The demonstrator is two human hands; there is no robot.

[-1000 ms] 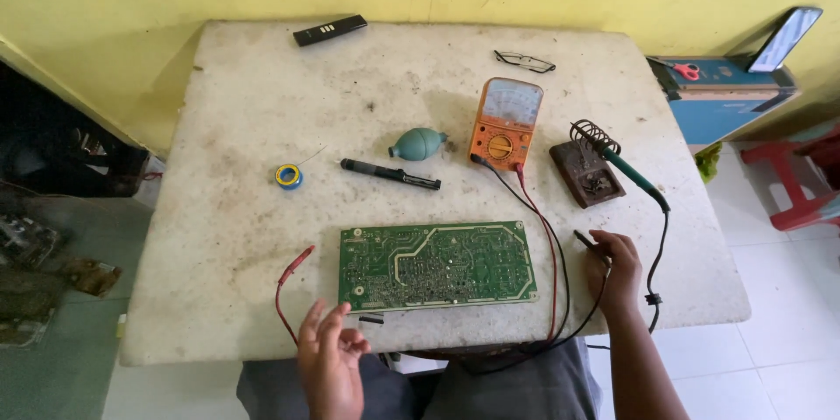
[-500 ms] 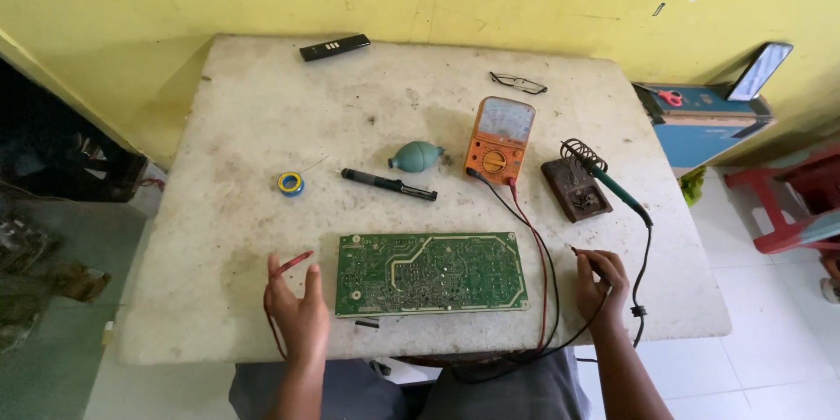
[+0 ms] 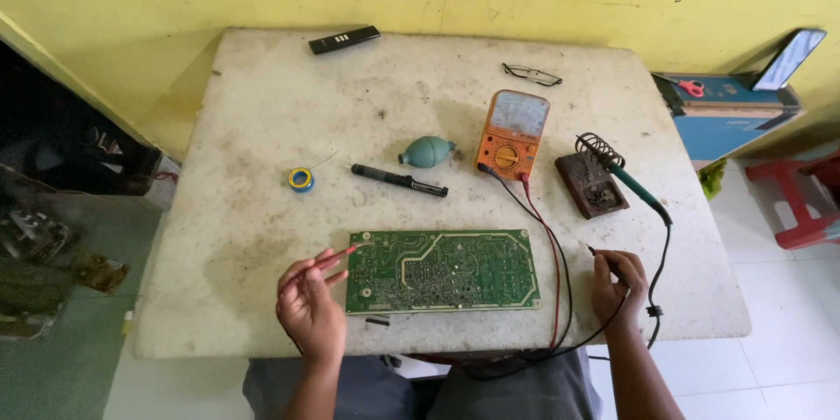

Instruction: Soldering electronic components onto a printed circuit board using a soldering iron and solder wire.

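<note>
Left hand: the left hand point(image 3: 309, 308) grips the red probe point(image 3: 325, 262) between its fingers, just left of the circuit board, with the probe tip touching or nearly touching the board's top left corner.
Right hand: the right hand point(image 3: 617, 287) pinches the black probe point(image 3: 604, 258), whose tip points up and left; it rests on the table, apart from the board's right edge.
Circuit board: the green circuit board point(image 3: 441, 269) lies flat near the front edge of the table point(image 3: 262, 149), between the two hands.
Meter: the orange multimeter point(image 3: 513, 133) stands behind the board; its red and black leads point(image 3: 553, 254) run down past the board's right end.
Soldering gear: a green-handled soldering iron point(image 3: 632, 185) sits in its coil stand point(image 3: 591, 182), right of the meter.
Other items: a teal blower bulb point(image 3: 427, 151), a black pen-shaped tool point(image 3: 399, 180), a solder spool point(image 3: 300, 178), spectacles point(image 3: 532, 75) and a black remote point(image 3: 344, 39) lie further back.
</note>
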